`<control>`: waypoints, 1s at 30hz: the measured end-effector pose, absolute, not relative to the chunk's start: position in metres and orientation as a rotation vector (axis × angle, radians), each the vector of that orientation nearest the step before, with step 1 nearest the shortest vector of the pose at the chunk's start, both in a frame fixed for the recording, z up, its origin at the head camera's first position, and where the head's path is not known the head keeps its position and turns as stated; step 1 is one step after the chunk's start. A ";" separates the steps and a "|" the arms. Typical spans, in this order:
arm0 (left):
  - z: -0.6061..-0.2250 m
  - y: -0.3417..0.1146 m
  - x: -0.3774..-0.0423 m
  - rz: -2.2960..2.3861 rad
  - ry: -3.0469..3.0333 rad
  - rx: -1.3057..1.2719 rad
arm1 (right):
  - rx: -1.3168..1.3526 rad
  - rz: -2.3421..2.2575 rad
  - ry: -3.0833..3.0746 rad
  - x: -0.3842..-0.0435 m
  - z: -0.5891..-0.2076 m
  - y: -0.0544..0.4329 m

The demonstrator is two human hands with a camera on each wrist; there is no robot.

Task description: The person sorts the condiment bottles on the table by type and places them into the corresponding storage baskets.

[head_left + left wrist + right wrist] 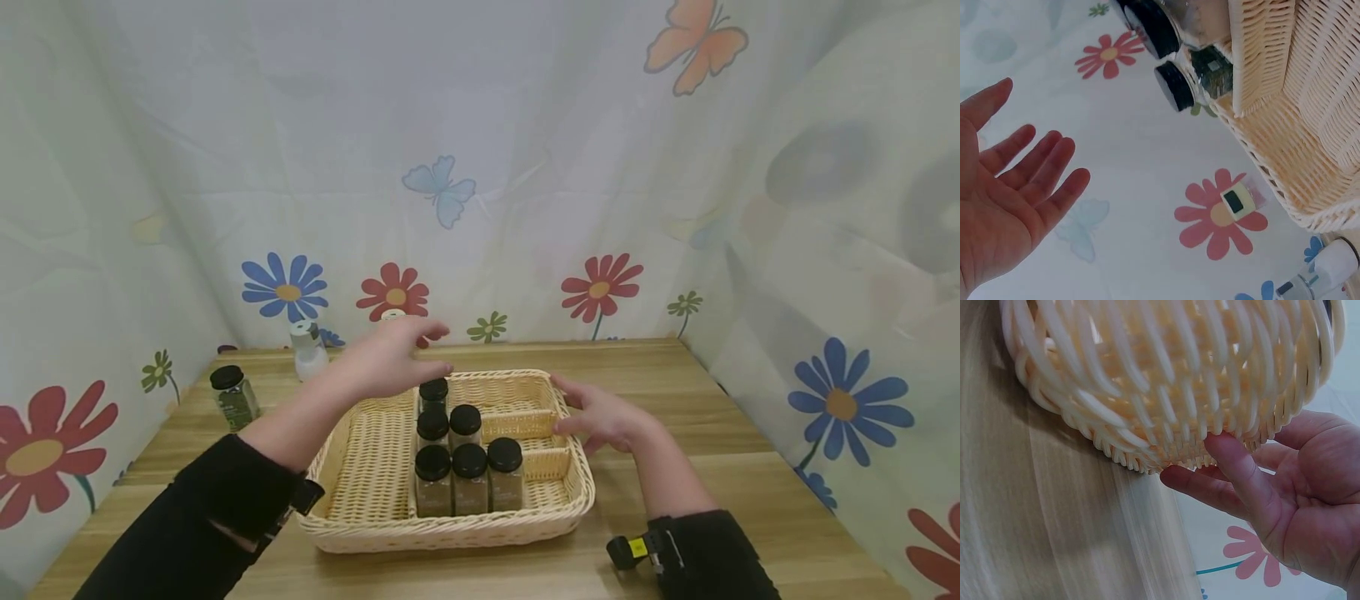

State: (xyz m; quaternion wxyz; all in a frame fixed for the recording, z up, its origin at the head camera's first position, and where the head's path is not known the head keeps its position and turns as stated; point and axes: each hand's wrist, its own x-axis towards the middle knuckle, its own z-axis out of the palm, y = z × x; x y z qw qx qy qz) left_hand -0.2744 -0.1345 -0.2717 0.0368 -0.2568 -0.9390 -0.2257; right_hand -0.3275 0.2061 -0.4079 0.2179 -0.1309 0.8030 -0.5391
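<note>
A pale wicker basket (450,530) with dividers stands on the table. Several black-lidded spice jars (470,479) are upright in its middle and right sections, their contents brownish. The rearmost jar (1213,72) shows a dark green label in the left wrist view. My left hand (386,358) hovers above the basket's back edge, fingers spread and holding nothing; the palm shows in the left wrist view. My right hand (607,419) touches the basket's right rim. Its fingertips (1225,447) rest against the outer weave, the fingers fairly straight.
At the left stands a green-labelled jar (237,400) with a black lid. Behind it is a clear shaker of white contents (309,354). Another shaker top (392,315) peeks out behind my left hand. The flowered curtain (525,208) encloses the wooden table (660,483).
</note>
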 end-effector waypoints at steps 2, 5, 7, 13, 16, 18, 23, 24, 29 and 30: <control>-0.270 -0.144 -0.277 -0.756 -2.858 -0.735 | -0.371 -1.493 2.219 -0.327 -0.407 0.206; -0.269 -0.157 -0.283 -0.799 -2.819 -0.664 | -0.388 -1.495 2.208 -0.327 -0.406 0.207; -0.268 -0.166 -0.286 -0.803 -2.790 -0.625 | -0.391 -1.498 2.203 -0.326 -0.406 0.207; -0.272 -0.191 -0.294 -0.770 -2.694 -0.521 | -0.390 -1.493 2.209 -0.326 -0.406 0.207; -0.276 -0.203 -0.297 -0.736 -2.673 -0.458 | -0.385 -1.486 2.216 -0.326 -0.407 0.207; -0.279 -0.210 -0.299 -0.708 -2.673 -0.416 | -0.376 -1.481 2.222 -0.326 -0.406 0.207; -0.286 -0.228 -0.303 -0.654 -2.665 -0.331 | -0.376 -1.469 2.232 -0.326 -0.406 0.207; -0.287 -0.232 -0.304 -0.649 -2.666 -0.316 | -0.381 -1.469 2.231 -0.326 -0.406 0.207; -0.294 -0.248 -0.309 -0.628 -2.680 -0.241 | -0.389 -1.482 2.225 -0.326 -0.406 0.207; -0.296 -0.251 -0.310 -0.623 -2.680 -0.227 | -0.391 -1.482 2.223 -0.326 -0.406 0.207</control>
